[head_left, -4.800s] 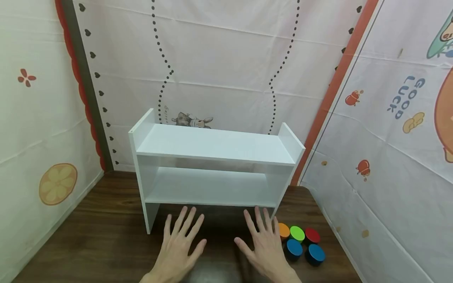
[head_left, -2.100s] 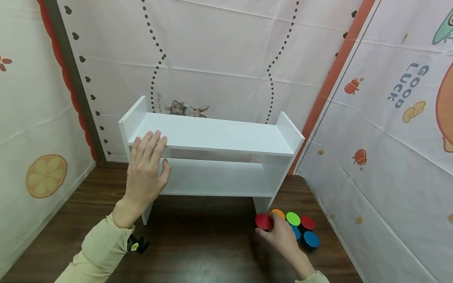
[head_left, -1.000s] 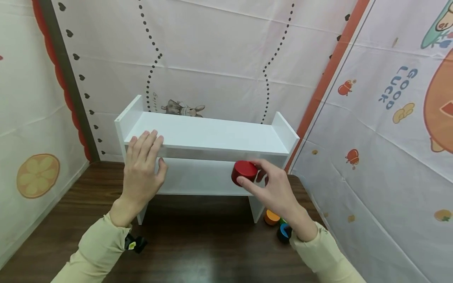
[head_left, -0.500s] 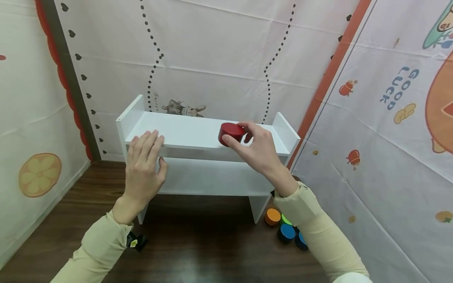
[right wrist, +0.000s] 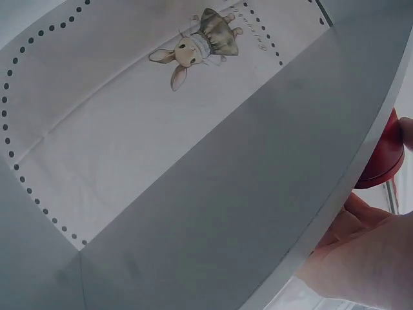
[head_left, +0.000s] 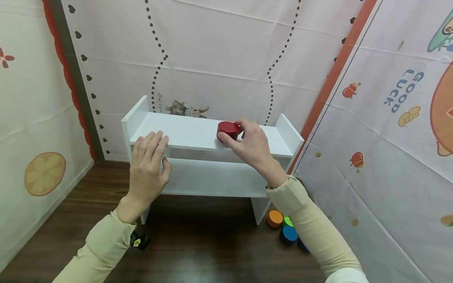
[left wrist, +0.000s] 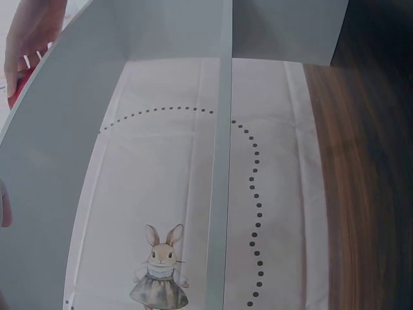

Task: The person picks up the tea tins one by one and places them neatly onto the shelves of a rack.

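A white two-tier shelf (head_left: 191,126) stands on the table. My right hand (head_left: 254,146) holds a red cylinder (head_left: 227,129) by its side, thumb in front and fingers behind, at the middle of the upper board. The red cylinder (right wrist: 386,152) and part of the right hand (right wrist: 361,248) show past the board's edge in the right wrist view. With fingers straight and close together, my left hand (head_left: 146,173) lies at the front left edge of the upper board, holding nothing. Only the tip of a left finger (left wrist: 5,205) shows in the left wrist view.
Right of the shelf, an orange cylinder (head_left: 274,218), a green cylinder (head_left: 287,222) and a blue cylinder (head_left: 289,235) stand on the dark wood table (head_left: 198,255). Another blue cylinder (head_left: 302,246) is partly behind the right sleeve. Printed cloth walls (head_left: 219,51) enclose the table.
Both hands began low in front of the shelf. The left moved up to the upper board's edge; the right gripped the red cylinder near the others, lifted it and brought it down onto the upper board.
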Demonstrator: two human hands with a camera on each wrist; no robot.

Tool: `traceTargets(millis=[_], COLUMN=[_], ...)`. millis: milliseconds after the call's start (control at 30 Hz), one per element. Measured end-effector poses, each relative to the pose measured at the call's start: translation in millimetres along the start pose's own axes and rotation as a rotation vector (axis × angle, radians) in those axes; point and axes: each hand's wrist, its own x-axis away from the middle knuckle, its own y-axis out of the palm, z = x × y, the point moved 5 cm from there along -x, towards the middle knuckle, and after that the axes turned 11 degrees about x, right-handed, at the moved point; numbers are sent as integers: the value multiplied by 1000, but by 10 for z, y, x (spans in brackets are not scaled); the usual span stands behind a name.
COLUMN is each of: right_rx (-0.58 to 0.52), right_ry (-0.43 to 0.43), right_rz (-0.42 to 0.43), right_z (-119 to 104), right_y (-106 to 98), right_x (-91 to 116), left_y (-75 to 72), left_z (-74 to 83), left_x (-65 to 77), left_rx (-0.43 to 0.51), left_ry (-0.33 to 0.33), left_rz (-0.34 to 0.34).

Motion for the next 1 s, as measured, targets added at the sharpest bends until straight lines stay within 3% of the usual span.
traceTargets(millis=[367,500,633,767,900,1000], right_rx=[86,78,1,-21,-3,52], right_ry=[-32,-66,-122,-135,-92,-44], right_rz=[28,116,327,523,605,595], right_z=[-2,-11,87,349,729,1016], right_y=[69,-57,-315,-478,-401,-200], right_x=[33,133,377,741,1123,1381], left_y=[-12,-22,-20,-5,12,10], left_z=[-5,-7,-5,4,7,8], left_x=[33,37,28,12,4,0], left_rx=[-19,-19,-7,-1,-5,-5], left_ry=[-14,-13,-2,11,14,14], left_rz=[-3,4,13,19,26,43])
